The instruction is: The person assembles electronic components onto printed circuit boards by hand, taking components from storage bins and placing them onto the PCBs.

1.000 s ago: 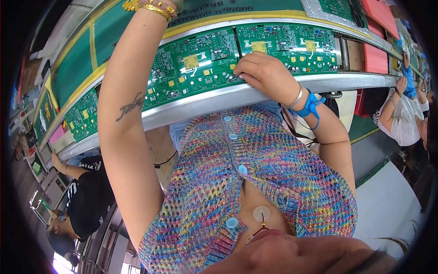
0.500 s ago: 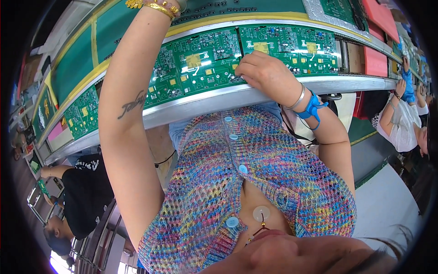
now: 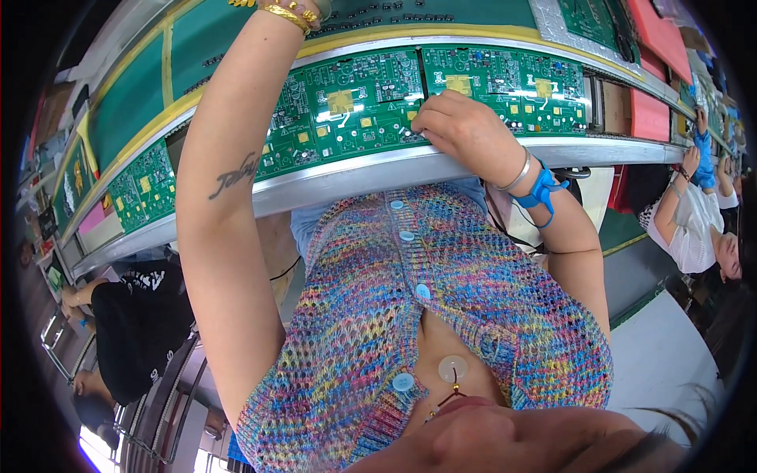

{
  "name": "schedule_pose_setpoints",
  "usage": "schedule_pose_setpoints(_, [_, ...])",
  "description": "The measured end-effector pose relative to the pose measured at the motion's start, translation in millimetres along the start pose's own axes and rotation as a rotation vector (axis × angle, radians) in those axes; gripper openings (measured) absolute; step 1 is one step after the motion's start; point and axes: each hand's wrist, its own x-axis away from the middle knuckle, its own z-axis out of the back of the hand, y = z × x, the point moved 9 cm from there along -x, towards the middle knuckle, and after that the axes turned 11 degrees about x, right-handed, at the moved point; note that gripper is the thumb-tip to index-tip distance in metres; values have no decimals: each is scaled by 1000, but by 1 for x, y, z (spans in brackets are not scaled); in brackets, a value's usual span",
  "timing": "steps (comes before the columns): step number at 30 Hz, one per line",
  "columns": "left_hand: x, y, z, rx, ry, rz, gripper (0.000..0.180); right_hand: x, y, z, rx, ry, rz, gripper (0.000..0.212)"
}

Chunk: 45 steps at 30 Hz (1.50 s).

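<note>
Head view: my right hand [image 3: 465,134] at the near right corner of the middle circuit board [image 3: 347,102]

My right fingers are bent and bunched, a narrow pose. I cannot tell whether a small part is pinched between them, or whether the tips press down, since the hand hides them. A blue band [image 3: 544,193] circles that wrist. My left forearm [image 3: 229,150] stretches over the track [image 3: 363,175] and past its far edge, gold bracelets [image 3: 288,15] at the wrist. The left hand itself lies outside the picture, so its grip I cannot tell.

The middle circuit board lies flat between the track's near and far edges, its left side hidden under my arm. Just to its right, across a thin dark seam, sits the right circuit board [image 3: 512,87]; the left circuit board [image 3: 142,189] lies toward the track's left end. Small dark parts [image 3: 410,17] stand in rows beyond the track's far edge.

I judge each board light and stiff, slippery on its bare face, fragile where components stand up. The outer rims, close to a corner, look the best place to take hold, gently, clear of raised parts.
</note>
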Motion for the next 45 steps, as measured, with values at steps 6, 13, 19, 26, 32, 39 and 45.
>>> schedule_pose_setpoints(6, [27,5,61,1128,251,45,13,0,3,-1,8,-4,-6,14])
schedule_pose_setpoints(13, [125,-5,45,831,-42,453,15,-2,1,-2,25,-52,15,14])
schedule_pose_setpoints(19, [230,4,28,1269,-133,844,18,-6,-6,-7,12,-85,102,16])
schedule_pose_setpoints(26, [276,7,28,1295,-45,1015,15,-2,-15,14,-25,-27,27,25])
schedule_pose_setpoints(32, [261,19,56,843,-61,722,13,7,-18,10,-91,14,-8,25])
schedule_pose_setpoints(39, [254,29,61,645,-98,621,15,7,-17,8,-94,16,-12,24])
schedule_pose_setpoints(45, [249,36,65,568,-103,535,13,6,-18,4,-106,-4,-13,22])
